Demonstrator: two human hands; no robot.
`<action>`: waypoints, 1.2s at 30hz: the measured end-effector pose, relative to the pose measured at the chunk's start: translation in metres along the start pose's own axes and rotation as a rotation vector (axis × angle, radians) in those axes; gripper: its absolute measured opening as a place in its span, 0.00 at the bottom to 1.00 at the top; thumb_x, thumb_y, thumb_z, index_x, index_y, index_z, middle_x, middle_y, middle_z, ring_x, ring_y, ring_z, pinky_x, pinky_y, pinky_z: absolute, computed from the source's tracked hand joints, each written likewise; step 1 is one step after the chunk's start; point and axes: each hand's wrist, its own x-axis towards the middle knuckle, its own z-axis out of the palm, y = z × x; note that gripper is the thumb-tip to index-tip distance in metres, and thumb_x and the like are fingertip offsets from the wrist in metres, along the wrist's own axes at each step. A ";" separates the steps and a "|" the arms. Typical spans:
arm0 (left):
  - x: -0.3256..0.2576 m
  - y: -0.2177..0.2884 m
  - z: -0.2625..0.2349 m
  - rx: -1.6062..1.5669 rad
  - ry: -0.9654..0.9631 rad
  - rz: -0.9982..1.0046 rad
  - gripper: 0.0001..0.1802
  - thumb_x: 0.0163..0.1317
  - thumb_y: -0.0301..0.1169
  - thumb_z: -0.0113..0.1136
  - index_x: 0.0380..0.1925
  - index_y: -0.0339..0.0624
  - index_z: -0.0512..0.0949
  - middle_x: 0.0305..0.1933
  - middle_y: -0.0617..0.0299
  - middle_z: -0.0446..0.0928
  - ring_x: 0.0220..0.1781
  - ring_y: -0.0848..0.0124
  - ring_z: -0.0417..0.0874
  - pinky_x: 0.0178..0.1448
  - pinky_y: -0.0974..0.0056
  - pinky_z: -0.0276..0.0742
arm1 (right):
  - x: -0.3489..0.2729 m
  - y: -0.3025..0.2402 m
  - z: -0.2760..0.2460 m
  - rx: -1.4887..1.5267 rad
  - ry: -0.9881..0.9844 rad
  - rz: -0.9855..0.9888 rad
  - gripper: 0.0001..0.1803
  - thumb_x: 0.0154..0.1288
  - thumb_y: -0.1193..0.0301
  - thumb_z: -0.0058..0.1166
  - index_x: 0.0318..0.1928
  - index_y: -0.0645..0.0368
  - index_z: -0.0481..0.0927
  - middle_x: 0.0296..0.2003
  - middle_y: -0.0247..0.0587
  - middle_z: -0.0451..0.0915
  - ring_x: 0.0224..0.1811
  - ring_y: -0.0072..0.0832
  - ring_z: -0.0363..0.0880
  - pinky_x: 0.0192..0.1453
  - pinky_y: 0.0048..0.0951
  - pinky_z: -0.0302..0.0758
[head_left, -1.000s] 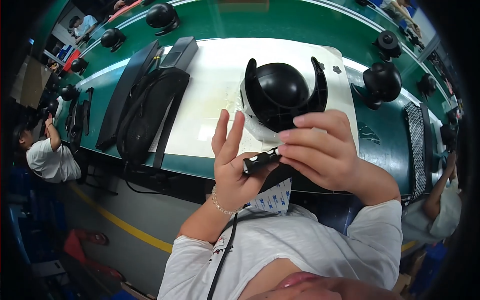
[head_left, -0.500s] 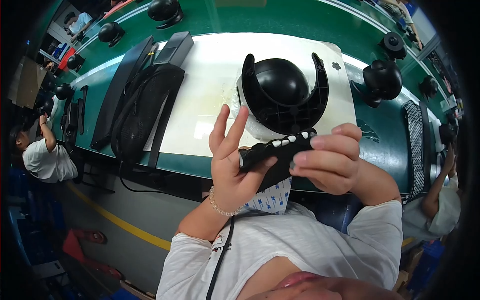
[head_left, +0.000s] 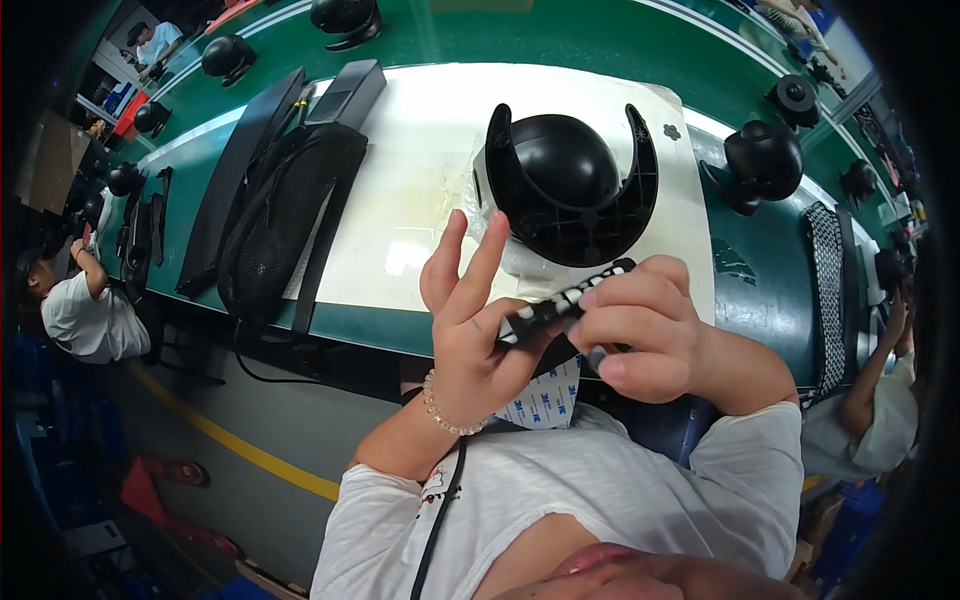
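Observation:
In front of my chest I hold a narrow black strip with white patches. My left hand pinches its left end between thumb and finger, while two other fingers point up. The fingers of my right hand close over its right end and hide part of it. A small greyish bit shows under the right fingertips; its kind cannot be made out. Just beyond the hands stands a glossy black dome with a black crescent-shaped part curving around its near side.
A white board lies under the dome. To its left are a black mesh-covered piece and a grey box. Another black dome and a patterned strip are at right. A white sheet with blue print hangs at my lap.
The strip has turned, showing more of its white patches. My right hand has shifted slightly left over it, its fingers more curled. The far-left black domes have moved slightly right.

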 end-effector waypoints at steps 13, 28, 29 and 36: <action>-0.003 0.004 0.001 0.169 -0.021 0.081 0.10 0.34 0.28 0.62 0.22 0.47 0.79 0.64 0.48 0.58 0.69 0.47 0.47 0.65 0.51 0.36 | 0.012 -0.006 -0.003 0.456 -0.011 0.317 0.30 0.44 0.86 0.55 0.51 0.55 0.66 0.36 0.39 0.72 0.38 0.31 0.73 0.37 0.29 0.67; 0.002 -0.013 0.011 0.089 0.028 0.024 0.10 0.43 0.33 0.65 0.17 0.41 0.75 0.65 0.44 0.55 0.68 0.44 0.48 0.62 0.49 0.41 | 0.038 0.022 0.014 0.554 -0.021 0.597 0.38 0.52 0.88 0.47 0.61 0.53 0.48 0.46 0.42 0.63 0.37 0.23 0.71 0.42 0.23 0.67; 0.002 -0.014 0.012 0.091 0.024 0.030 0.10 0.43 0.33 0.65 0.17 0.41 0.75 0.65 0.44 0.55 0.68 0.44 0.49 0.62 0.49 0.40 | 0.040 0.022 0.013 0.507 -0.048 0.608 0.38 0.52 0.88 0.47 0.61 0.54 0.49 0.47 0.42 0.64 0.37 0.23 0.71 0.42 0.22 0.67; 0.002 -0.017 0.015 0.077 0.051 0.062 0.09 0.43 0.34 0.64 0.17 0.41 0.75 0.64 0.44 0.56 0.67 0.47 0.52 0.62 0.50 0.40 | 0.040 0.018 0.016 0.171 -0.076 0.367 0.34 0.51 0.88 0.51 0.58 0.56 0.54 0.46 0.45 0.70 0.37 0.25 0.76 0.39 0.21 0.71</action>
